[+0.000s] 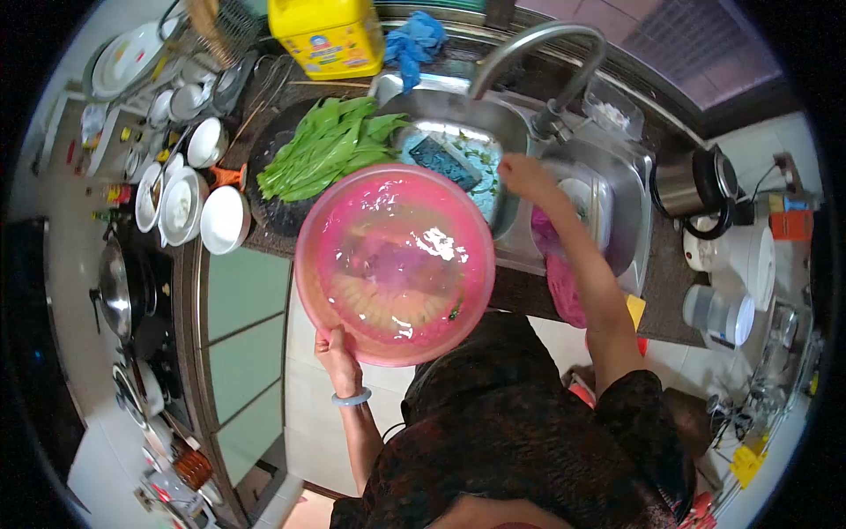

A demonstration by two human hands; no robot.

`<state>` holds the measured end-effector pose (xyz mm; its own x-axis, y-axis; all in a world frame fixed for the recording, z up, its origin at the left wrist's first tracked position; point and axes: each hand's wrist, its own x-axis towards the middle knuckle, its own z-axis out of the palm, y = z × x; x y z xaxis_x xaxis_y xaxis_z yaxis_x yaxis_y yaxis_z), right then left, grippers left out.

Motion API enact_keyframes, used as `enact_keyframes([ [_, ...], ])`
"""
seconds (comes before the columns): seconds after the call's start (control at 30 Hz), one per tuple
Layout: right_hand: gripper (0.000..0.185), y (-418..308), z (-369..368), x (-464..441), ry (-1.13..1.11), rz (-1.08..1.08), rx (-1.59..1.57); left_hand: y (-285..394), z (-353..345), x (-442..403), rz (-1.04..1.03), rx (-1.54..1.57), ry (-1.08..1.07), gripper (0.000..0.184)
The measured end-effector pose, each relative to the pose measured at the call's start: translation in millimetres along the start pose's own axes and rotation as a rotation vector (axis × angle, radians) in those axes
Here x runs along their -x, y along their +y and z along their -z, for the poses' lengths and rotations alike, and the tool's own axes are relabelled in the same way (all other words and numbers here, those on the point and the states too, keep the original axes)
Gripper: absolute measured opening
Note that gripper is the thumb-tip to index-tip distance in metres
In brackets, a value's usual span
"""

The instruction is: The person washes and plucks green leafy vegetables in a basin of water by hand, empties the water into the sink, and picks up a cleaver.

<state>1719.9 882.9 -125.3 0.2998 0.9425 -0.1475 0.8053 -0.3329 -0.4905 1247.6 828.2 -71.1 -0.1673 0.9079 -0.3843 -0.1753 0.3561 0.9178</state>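
My left hand (338, 360) grips the near-left rim of a pink plastic basin (308, 264), its thumb over the edge. Clear water fills the basin, and a small green leaf scrap (456, 308) shows in it. Held level in front of my body, the basin overlaps the counter edge and the left sink (507, 132). My right hand (526, 179) is over the right side of that sink, fingers curled in; whatever they may hold is hidden. Below it, leaf bits lie on a light blue surface beside a dark blue patterned piece (445, 163). Long green leafy vegetables (330, 150) lie left of the sink.
A curved faucet (564, 35) rises behind the sinks. The right sink (630, 212) holds dishes, with a pink bag (564, 286) over its front edge. White bowls (225, 220), a yellow jug (326, 40), a blue cloth (414, 48) and a steel kettle (687, 185) stand around.
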Motion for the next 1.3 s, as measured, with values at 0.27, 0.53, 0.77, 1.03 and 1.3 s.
enact_keyframes([
  [0.27, 0.025, 3, -145, 8, -0.495, -0.197, 0.083, 11, -10, 7, -0.029, -0.049, -0.010, 0.016],
  [0.53, 0.027, 23, -202, -3, -0.388, -0.230, -0.146, 35, -32, 26, -0.031, -0.096, 0.027, 0.010],
  [0.77, 0.038, 40, -183, -3, -0.291, 0.290, -0.431, 61, -64, 41, -0.042, -0.200, 0.042, 0.010],
  [1.03, 0.037, -30, -50, 4, -0.277, -0.166, 0.005, 84, -96, 44, -0.039, -0.303, 0.011, 0.007],
  [1.3, 0.028, -34, -11, 30, -0.392, -0.098, 0.114, 95, -118, 48, -0.063, -0.344, 0.058, 0.005],
])
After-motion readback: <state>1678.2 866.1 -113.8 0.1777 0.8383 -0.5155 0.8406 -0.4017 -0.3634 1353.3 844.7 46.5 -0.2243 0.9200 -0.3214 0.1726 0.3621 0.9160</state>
